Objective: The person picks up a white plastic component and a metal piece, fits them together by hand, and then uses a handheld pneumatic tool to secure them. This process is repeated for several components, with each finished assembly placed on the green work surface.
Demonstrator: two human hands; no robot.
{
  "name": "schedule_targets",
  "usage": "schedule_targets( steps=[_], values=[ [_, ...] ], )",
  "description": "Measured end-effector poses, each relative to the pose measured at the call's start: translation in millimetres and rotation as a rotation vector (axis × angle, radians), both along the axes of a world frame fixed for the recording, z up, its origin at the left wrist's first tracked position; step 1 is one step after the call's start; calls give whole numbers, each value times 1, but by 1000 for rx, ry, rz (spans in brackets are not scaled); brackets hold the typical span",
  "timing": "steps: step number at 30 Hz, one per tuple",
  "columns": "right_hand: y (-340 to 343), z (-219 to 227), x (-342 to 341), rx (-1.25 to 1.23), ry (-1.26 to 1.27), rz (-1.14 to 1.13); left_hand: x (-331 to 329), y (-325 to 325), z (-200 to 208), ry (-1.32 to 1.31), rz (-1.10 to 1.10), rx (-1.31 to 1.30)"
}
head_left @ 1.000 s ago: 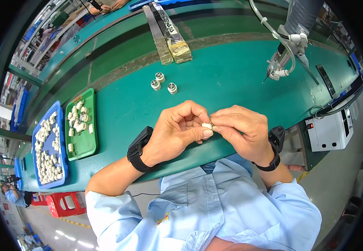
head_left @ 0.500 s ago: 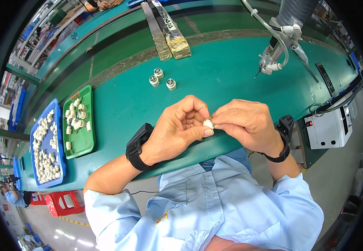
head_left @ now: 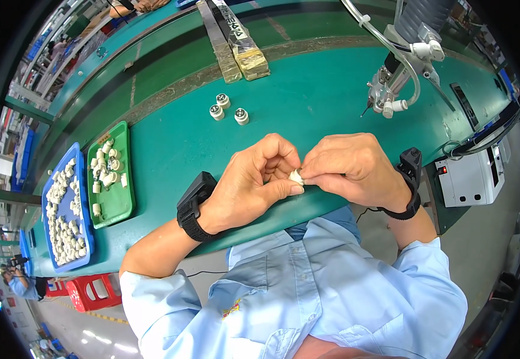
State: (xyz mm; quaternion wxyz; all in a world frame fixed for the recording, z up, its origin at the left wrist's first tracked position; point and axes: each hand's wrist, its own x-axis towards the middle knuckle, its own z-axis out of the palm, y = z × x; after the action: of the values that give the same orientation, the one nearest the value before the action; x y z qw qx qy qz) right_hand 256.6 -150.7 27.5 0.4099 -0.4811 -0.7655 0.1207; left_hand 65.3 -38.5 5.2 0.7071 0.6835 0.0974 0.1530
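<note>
A small white part [head_left: 296, 176], probably plastic, is held between my two hands above the near edge of the green table. My left hand [head_left: 252, 182] pinches it between thumb and curled fingers. From the other side, the closed fingertips of my right hand [head_left: 355, 169] grip its right edge. Those fingers cover much of it, so its exact kind cannot be made out. Beyond my hands, three white cylindrical pieces with dark metallic tops stand upright on the table, one of them a white cylinder [head_left: 241, 116] closest to my left hand.
Left of me lie a green tray [head_left: 111, 206] and a blue tray [head_left: 64, 210], both with many white pieces. A jointed tool with hoses [head_left: 391, 90] hangs at the right, near a white box unit [head_left: 466, 182]. Taped bars [head_left: 251, 63] lie at the back.
The view has shifted slightly. My hands stay together on the white part, which looks tilted a little differently, and my right hand has turned slightly.
</note>
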Motion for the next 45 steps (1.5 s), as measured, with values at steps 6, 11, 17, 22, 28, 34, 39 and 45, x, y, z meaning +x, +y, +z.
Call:
schedule_targets(
  steps=[6,11,17,22,28,34,39,45],
  values=[
    [3,0,-3,-236,180,-19,1,-2,-3,6,56,106],
    [1,-3,-5,-345,339,-107,1,5,3,95,-3,396],
    [-15,16,-9,36,56,-205,5,19,-13,7,72,692],
    [-37,68,42,796,292,-455,4,28,-19,-26,102,800],
    [15,117,63,732,732,-336,-8,28,-29,-76,171,832],
    [46,134,58,478,563,-147,-8,22,-27,-65,221,784],
    [63,137,47,465,625,2,-6,18,-30,-64,265,758],
    [67,126,-8,535,510,-194,-6,14,-32,-40,315,724]
  ],
)
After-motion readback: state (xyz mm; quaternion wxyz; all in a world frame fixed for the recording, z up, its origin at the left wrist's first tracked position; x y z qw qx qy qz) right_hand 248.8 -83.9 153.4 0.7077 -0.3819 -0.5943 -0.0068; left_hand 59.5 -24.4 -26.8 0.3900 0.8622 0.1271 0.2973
